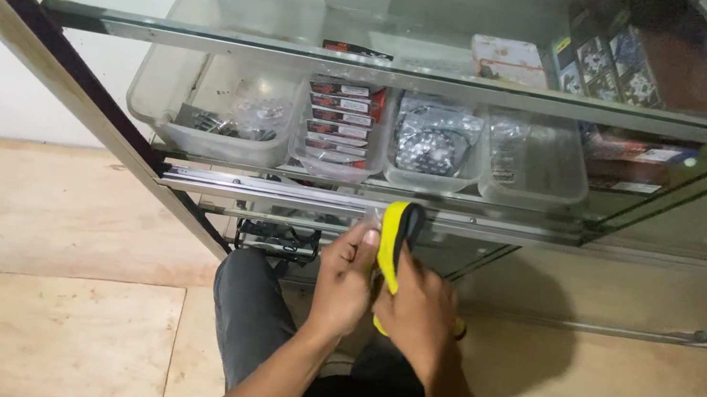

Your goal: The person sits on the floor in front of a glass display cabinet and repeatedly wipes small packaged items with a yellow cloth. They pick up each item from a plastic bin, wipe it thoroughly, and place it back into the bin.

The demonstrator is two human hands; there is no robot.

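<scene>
My right hand (pixel 419 312) is curled shut around the lower part of a curved yellow and black plastic tool handle (pixel 397 235), gripping it from the right side with the knuckles turned up toward me. My left hand (pixel 346 277) comes in from the left, its fingers bent and pressed against the handle's upper left edge, where a small, pale, see-through bit sits at my fingertips; I cannot tell what that bit is. The handle is bright yellow along its left face and black along its right, narrow and bowed, with a rounded tip that stands up clear of both hands. Its lower end is hidden in my right palm, with a sliver of yellow peeking out at the near right of my fist. The tip reaches just up to the metal sliding rail (pixel 353 203) at the front of a glass display cabinet (pixel 163 15) directly beyond my hands. Farther in, on the cabinet's shelf, stand four clear plastic bins (pixel 532 177) side by side, holding small packaged parts. My knees in dark grey trousers (pixel 252 307) are below my hands, over a pale plywood floor (pixel 25 305) that spreads left and right.
</scene>
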